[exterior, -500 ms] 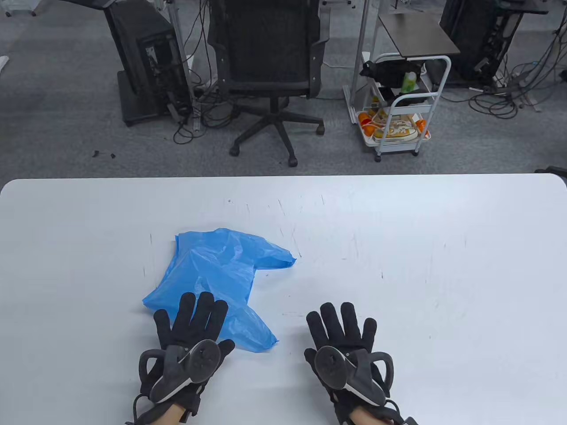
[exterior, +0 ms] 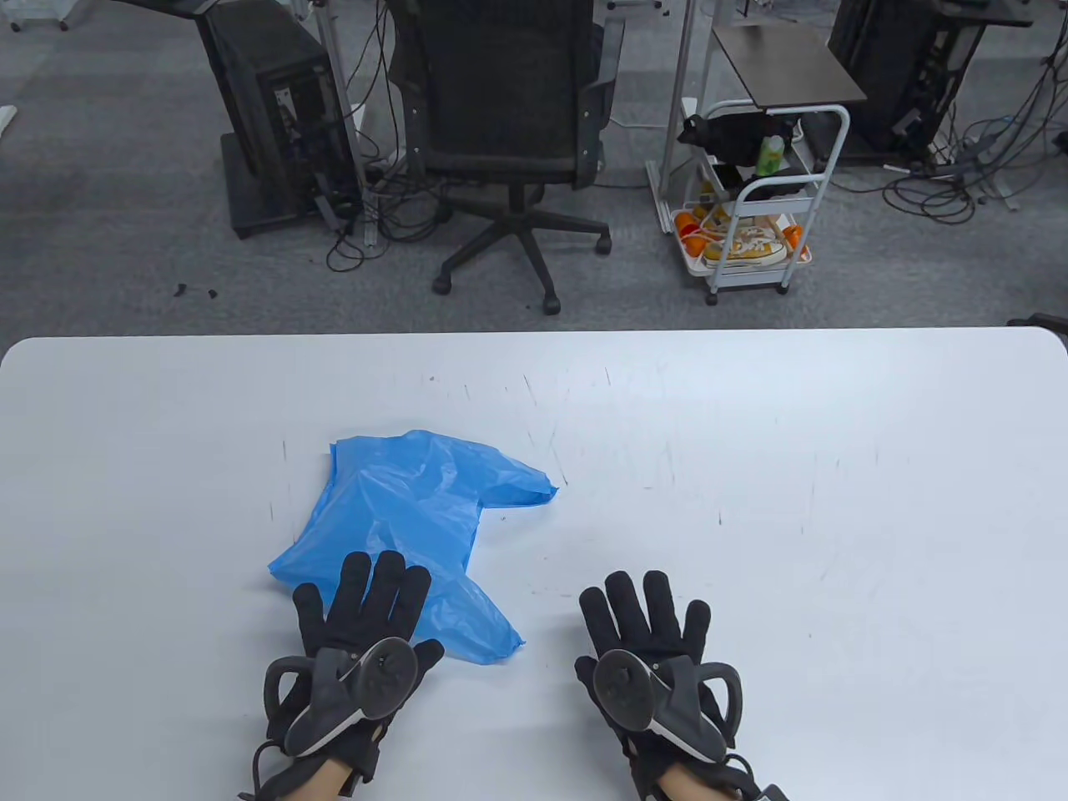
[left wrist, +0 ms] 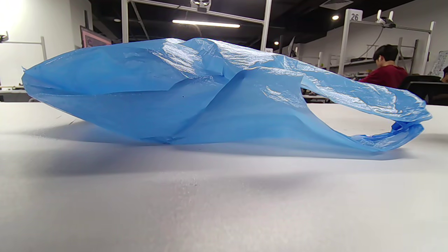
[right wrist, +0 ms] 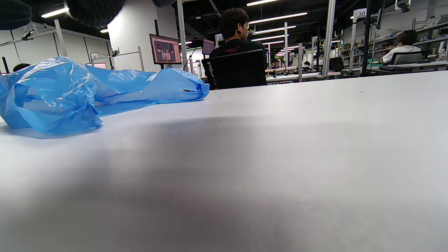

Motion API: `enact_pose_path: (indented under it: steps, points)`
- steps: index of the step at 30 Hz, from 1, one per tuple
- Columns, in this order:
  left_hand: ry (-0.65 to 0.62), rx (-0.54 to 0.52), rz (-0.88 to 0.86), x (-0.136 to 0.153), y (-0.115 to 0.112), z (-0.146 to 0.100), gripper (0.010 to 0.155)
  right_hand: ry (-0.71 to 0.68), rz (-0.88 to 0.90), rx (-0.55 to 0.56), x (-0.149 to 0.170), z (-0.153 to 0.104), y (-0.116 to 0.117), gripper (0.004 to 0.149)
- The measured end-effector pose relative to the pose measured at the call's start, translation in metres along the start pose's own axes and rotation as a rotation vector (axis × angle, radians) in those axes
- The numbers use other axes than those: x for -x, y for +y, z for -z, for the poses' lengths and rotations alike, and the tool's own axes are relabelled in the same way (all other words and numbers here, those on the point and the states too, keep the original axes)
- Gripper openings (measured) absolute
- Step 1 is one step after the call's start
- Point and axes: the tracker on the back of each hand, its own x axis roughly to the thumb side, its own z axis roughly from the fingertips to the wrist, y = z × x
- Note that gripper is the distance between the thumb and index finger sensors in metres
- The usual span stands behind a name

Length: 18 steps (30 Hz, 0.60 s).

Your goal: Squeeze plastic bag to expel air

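Observation:
A crumpled blue plastic bag (exterior: 409,517) lies puffed up on the white table (exterior: 751,467), left of centre. It fills the left wrist view (left wrist: 196,101) and shows at the left of the right wrist view (right wrist: 70,94). My left hand (exterior: 367,609) is open with fingers spread, palm down over the bag's near edge; whether it touches the bag I cannot tell. My right hand (exterior: 647,617) is open with fingers spread, palm down on the bare table to the right of the bag, apart from it.
Beyond the table's far edge stand a black office chair (exterior: 509,125), a computer tower (exterior: 275,108) and a white cart (exterior: 751,217) with shoes. The table's far edge runs across the middle of the table view.

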Motion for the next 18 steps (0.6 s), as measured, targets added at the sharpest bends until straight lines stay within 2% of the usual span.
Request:
enact_pose_path:
  steps: [10,18]
  points:
    - [0.008,0.004,-0.016,0.0029,-0.0002,0.0006,0.078,0.005,0.004,-0.014,0.0006,0.0004,0.0008,0.070]
    - [0.003,-0.027,-0.006,0.0041,0.0096,0.0017,0.078,0.010,0.010,-0.011,0.0024,0.0008,0.0005,0.069]
